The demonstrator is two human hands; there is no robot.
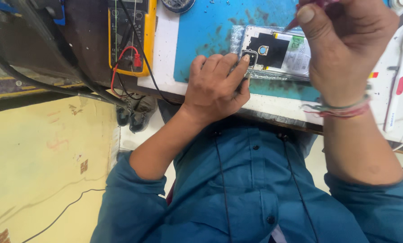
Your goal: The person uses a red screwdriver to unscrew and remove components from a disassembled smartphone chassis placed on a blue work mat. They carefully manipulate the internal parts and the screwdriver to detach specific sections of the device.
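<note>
An opened phone (280, 51) with its back cover off lies on a blue work mat (206, 31), showing a black shield and a pale battery. My left hand (215, 85) rests at the phone's near left corner, fingers curled, with the index fingertip pressed by the camera module. My right hand (345, 40) hovers over the phone's right end, pinching a thin red-tipped tool (296, 20) that points down at the phone's top edge. Thread bands circle my right wrist.
A yellow multimeter (132, 36) with red and black leads lies left of the mat. A white toothbrush (397, 90) rests at the right. Thick black cables (39, 72) run across the upper left. A small round dish (178, 4) sits at the top edge.
</note>
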